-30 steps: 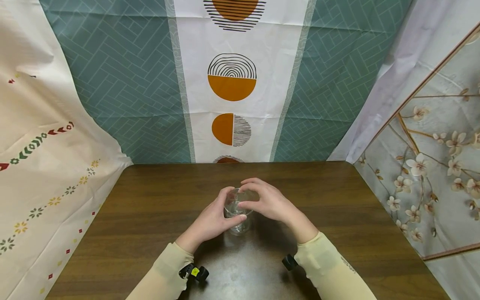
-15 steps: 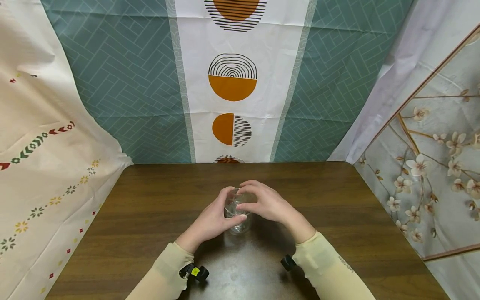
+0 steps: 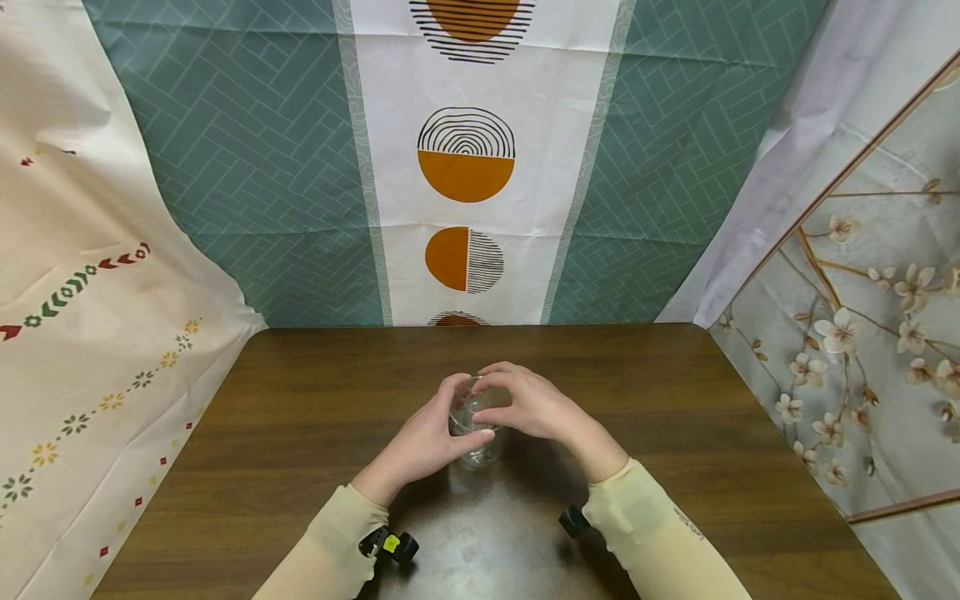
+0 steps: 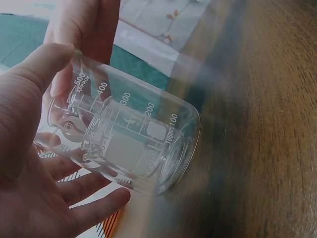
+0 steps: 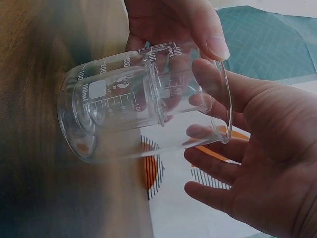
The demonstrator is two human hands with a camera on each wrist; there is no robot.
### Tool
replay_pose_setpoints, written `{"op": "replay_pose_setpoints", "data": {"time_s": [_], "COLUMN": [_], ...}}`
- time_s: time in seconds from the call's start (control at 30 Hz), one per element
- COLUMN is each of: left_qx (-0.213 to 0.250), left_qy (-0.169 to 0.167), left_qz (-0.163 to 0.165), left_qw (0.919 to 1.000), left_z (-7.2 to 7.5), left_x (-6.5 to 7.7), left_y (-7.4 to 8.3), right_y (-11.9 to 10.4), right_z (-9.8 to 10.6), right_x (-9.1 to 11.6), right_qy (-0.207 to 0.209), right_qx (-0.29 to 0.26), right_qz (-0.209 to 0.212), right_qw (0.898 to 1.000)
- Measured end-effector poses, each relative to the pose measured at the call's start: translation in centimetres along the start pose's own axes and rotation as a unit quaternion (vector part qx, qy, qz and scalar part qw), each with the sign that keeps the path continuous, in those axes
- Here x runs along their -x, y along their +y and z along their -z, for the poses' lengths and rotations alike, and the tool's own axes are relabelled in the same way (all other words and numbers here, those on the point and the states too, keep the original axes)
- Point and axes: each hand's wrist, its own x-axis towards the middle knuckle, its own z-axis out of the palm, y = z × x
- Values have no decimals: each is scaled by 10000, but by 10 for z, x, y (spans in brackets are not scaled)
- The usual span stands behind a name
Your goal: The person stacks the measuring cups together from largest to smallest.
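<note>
A large clear glass beaker (image 3: 480,457), marked up to 500, stands upright on the table. Inside it sits a 100 ml beaker (image 5: 114,101). A still smaller clear glass beaker (image 5: 179,91) shows at the mouth of that one, its outline partly lost among reflections. My left hand (image 3: 429,439) grips the large beaker near the rim, thumb on the near side and fingers round the far side. My right hand (image 3: 538,407) reaches into the large beaker's mouth from the right, thumb and index finger pinching the smallest beaker; its other fingers are spread outside.
The brown wooden table (image 3: 315,392) surrounds the beakers. A green and white patterned cloth (image 3: 300,208) hangs behind it. Cream cloth (image 3: 90,350) hangs at the left, and a floral cloth (image 3: 885,350) at the right. Black wrist devices (image 3: 390,544) sit at both cuffs.
My right hand and forearm have shifted slightly left and down at the beaker's mouth. The left hand and the large beaker stay in place.
</note>
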Motion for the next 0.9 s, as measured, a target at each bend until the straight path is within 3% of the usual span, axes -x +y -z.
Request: {"op": "replay_pose_setpoints", "data": {"time_s": [0.9], "left_qx": [32], "left_qy": [7], "left_qz": [37], "left_qw": [10000], "left_z": [-1], "left_x": [0], "left_y": [1], "right_y": [-11], "right_z": [4], "right_x": [-14], "right_qy": [-477], "right_qx": [1013], "right_qz": [-300], "right_qw": [9933]}}
